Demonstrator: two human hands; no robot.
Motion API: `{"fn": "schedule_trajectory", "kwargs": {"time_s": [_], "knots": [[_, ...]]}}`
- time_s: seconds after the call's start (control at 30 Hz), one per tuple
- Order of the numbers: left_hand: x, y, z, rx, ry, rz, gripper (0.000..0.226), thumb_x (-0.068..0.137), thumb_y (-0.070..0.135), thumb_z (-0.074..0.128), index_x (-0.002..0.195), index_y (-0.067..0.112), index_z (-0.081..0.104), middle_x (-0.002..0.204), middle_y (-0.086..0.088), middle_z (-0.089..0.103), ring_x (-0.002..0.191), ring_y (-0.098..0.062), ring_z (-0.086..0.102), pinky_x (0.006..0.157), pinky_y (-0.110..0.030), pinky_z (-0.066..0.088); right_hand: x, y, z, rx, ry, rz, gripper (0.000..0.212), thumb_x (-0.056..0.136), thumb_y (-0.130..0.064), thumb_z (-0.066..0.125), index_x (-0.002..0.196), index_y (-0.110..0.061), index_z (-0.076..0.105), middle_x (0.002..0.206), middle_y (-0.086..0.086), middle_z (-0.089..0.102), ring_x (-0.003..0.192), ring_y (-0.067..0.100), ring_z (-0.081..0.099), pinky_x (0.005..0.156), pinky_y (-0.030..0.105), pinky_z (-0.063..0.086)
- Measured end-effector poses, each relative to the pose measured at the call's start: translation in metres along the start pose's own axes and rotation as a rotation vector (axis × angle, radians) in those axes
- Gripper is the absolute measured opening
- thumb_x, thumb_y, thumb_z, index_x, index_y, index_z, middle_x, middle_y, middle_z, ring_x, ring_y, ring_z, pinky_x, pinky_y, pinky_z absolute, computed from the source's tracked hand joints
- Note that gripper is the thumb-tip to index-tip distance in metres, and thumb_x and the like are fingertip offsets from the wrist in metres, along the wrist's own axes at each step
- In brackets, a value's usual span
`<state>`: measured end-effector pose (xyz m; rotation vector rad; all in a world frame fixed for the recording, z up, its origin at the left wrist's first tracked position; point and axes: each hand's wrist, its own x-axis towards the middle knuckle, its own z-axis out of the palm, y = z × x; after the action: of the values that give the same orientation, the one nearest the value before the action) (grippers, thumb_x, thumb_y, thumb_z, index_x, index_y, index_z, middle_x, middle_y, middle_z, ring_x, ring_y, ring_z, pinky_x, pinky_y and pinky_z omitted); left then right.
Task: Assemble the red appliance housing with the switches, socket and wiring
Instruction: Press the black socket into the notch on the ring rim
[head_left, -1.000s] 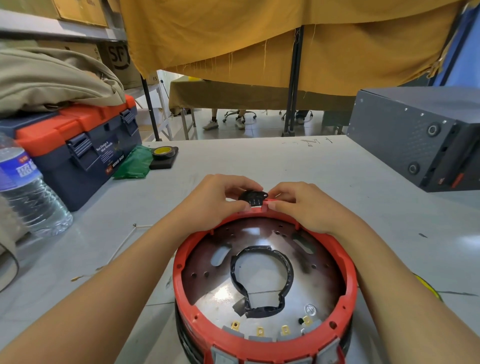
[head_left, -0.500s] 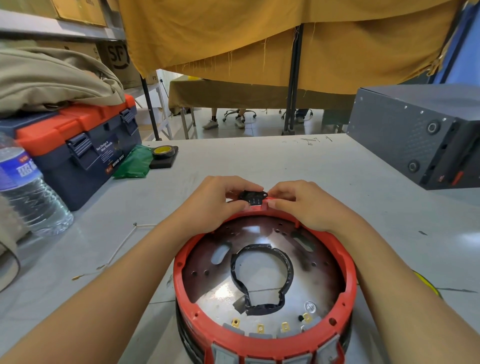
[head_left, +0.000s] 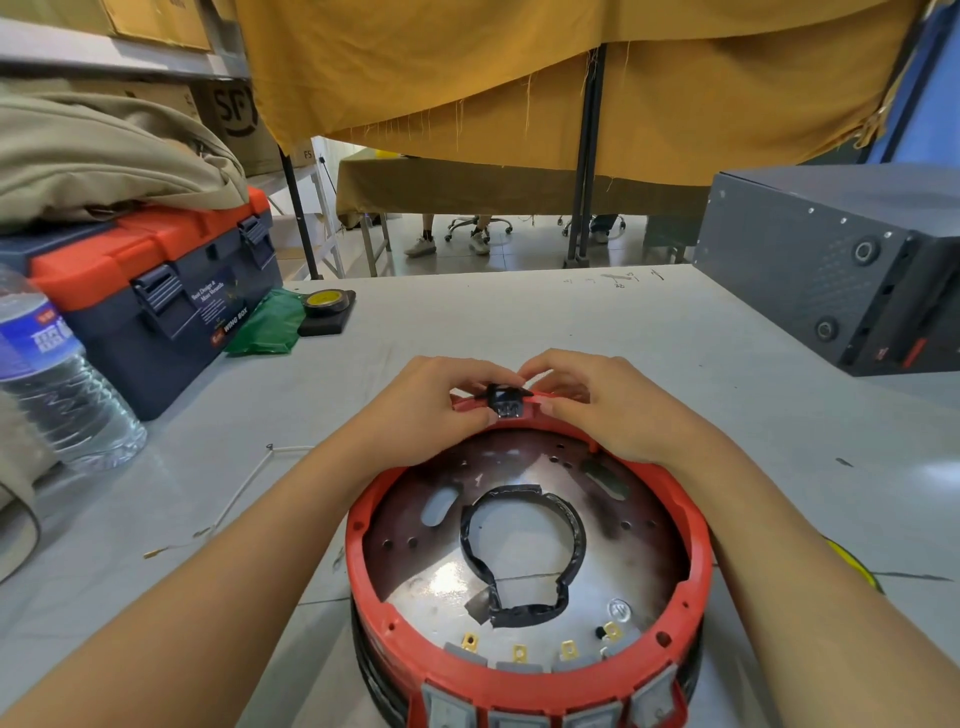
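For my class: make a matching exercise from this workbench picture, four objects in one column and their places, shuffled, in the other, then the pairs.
Things:
1. black socket
2. water bottle
3. tape roll
4. toolbox

Places:
A. under a beige cloth, at the table's left
B. pinched by both hands at the red housing's far rim
C. beside the green bag
D. at the picture's left edge, in front of the toolbox

Pairs: 1-B, 2-D, 3-C, 4-A
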<state>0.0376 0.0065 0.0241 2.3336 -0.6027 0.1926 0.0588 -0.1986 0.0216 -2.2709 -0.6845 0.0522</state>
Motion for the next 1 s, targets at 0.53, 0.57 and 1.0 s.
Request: {"fn": "schedule_trajectory", "kwargs": {"time_s": [0.53,0.57,1.0], "knots": [[0.004,-0.009,0.002,-0.1,0.07,-0.143,0.011,0.078,0.023,0.073,0.087,0.028,0.068,0.085,0.01,0.072,0.077,-0.005,0.068,0.077,-0.03,0.053,-0.001,-0.003,0.0,-0.026,-0.007,-0.088,0.036,0.093,-0.006,0.053,0.112,-0.034,0.065,0.115,-0.009,0.065,0.101,0.009,0.061,0.095,0.029,0.048],[0.004,-0.009,0.002,-0.111,0.064,-0.149,0.011,0.078,0.022,0.073,0.087,0.026,0.068,0.086,0.009,0.072,0.078,-0.006,0.069,0.078,-0.032,0.054,0.0,-0.002,0.0,-0.035,-0.006,-0.088,0.035,0.093,-0.007,0.053,0.112,-0.035,0.065,0.115,-0.009,0.065,0.101,0.009,0.061,0.094,0.029,0.047],[0.007,-0.012,0.003,-0.092,0.028,-0.155,0.01,0.079,0.025,0.072,0.086,0.023,0.066,0.087,0.002,0.072,0.074,-0.013,0.067,0.073,-0.03,0.053,0.006,0.001,0.001,0.012,-0.021,-0.071,0.04,0.092,-0.01,0.057,0.095,-0.049,0.063,0.104,-0.015,0.068,0.097,0.002,0.06,0.086,0.009,0.041]]}}
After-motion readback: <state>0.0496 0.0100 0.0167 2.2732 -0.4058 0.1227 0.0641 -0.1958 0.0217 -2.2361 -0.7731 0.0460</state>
